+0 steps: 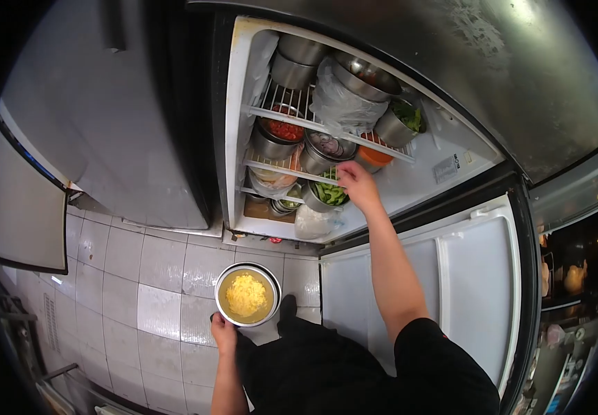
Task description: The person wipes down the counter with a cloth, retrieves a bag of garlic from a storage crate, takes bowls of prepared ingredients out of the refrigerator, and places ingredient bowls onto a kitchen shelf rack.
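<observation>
My left hand (223,335) is closed on the rim of a round metal bowl (277,280) over the tiled floor. Shredded yellow food (246,294), perhaps cheese, lies inside it. My right hand (358,185) reaches into the open refrigerator with its fingers loosely bent, and nothing shows in them. It is at the front of the shelves, by a metal container of cut green peppers (331,193) and just below a metal bowl of sliced onions (328,144). Whether the fingertips touch a container or the shelf edge, I cannot tell.
An orange-topped container (374,158), chopped red food (284,130), leafy greens (408,116) and a plastic bag (346,104) fill the wire shelves. The refrigerator door (477,277) stands open at my right. At far left is another open door panel (26,200).
</observation>
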Motion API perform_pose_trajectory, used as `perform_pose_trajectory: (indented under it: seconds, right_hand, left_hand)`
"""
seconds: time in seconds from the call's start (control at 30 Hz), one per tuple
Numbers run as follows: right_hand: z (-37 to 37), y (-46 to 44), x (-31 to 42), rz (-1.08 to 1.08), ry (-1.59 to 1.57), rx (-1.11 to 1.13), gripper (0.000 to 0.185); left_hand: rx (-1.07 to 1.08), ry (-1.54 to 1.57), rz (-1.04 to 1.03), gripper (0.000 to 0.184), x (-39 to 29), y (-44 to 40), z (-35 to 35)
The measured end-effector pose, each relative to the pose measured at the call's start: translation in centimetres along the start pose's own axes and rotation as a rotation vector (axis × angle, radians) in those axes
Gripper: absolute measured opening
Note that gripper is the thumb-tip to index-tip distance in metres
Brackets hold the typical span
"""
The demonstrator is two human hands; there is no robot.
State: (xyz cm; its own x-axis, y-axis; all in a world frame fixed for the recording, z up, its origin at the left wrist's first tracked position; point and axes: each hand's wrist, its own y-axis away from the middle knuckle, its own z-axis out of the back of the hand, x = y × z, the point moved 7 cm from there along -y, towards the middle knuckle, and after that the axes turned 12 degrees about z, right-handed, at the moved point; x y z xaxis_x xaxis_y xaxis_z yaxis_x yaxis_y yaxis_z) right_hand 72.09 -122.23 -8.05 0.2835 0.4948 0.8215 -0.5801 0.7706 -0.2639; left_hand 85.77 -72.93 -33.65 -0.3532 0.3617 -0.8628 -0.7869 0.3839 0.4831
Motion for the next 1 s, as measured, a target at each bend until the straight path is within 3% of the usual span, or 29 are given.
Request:
perform_pose_trajectory:
  seconds: [0.13,0.33,0.6,0.73,0.8,0.87,1.0]
  right_hand:
    - [2.0,4.0,-7.3,-0.212,0.066,-0.108,0.014]
    - [1.7,9.9,-12.8,-0.412,0.032,-0.125,0.013]
    - [1.2,11.2,-12.0,-0.415,-0.02,-0.116,0.014]
    - [3.0,5.8,-5.2,-0.112,0.076,-0.198,0.022]
    - [4.4,2.3,1.1,0.14,0.259,-0.305,0.03]
    - [5.4,-1.7,4.9,0.337,0.147,-0.404,0.046]
    - [6.0,-6.6,10.6,0.374,0.34,-0.481,0.045]
  left_hand:
    - [0.003,0.054,0.051,0.015,1.9,-1.0,-0.2]
    - [0.001,0.048,0.04,0.012,1.3,-1.1,-0.2]
    - [0.023,0.117,0.041,0.011,0.3,-1.0,-0.8]
    - [0.02,0.134,0.036,0.01,0.0,-0.6,-1.1]
    - [0.002,0.061,0.021,0.011,-0.7,-0.3,-1.0]
    - [-0.007,0.035,0.012,0.012,0.4,-0.7,-1.0]
    - [-0.039,-0.072,0.024,0.016,0.6,0.1,-0.6]
